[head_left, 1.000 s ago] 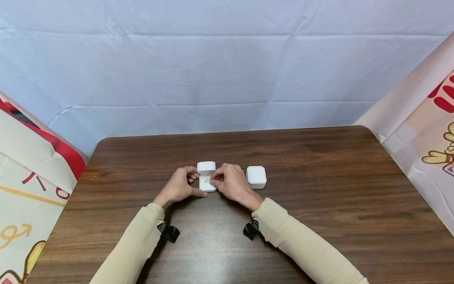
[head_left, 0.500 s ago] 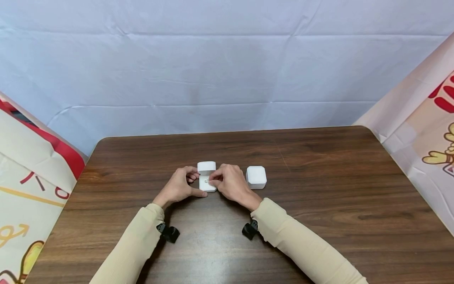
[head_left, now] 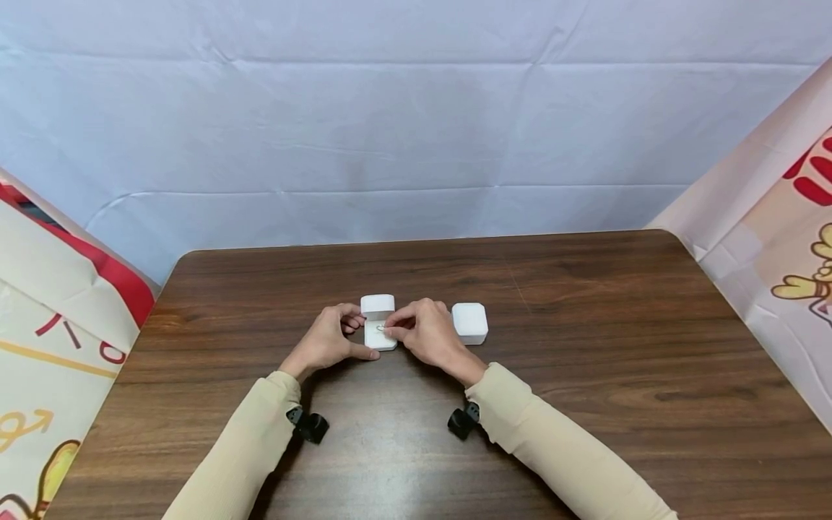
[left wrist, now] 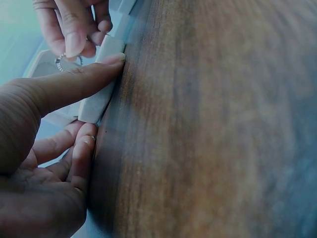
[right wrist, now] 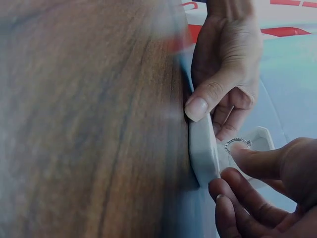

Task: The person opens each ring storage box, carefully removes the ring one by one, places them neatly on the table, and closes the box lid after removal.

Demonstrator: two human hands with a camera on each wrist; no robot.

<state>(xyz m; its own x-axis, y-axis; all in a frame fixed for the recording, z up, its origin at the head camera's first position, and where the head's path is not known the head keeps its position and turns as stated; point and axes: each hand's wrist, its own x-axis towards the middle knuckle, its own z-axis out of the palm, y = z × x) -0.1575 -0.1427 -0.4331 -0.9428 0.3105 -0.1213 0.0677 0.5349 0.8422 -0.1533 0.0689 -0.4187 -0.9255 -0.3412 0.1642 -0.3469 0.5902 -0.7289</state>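
A small white ring box (head_left: 378,305) stands on the wooden table with its lid raised. My left hand (head_left: 325,338) grips its base from the left, thumb along the front edge and fingers at the side. My right hand (head_left: 429,332) is at the box's right side. Between its thumb and a finger it pinches a silver ring (right wrist: 228,145), whose band has a beaded or twisted look. The ring sits upright at the box's white insert; whether it touches the slot cannot be told. In the left wrist view, my left thumb (left wrist: 74,88) covers part of the box front.
A second white box (head_left: 469,323), closed, stands just right of my right hand. The brown wooden table (head_left: 585,347) extends on all sides. A pale cloth (head_left: 416,130) hangs behind it, and printed cloths hang left and right.
The right hand has shifted very slightly, and the ring between its fingers shows at a slightly different place over the insert. The left hand and both boxes stay put.
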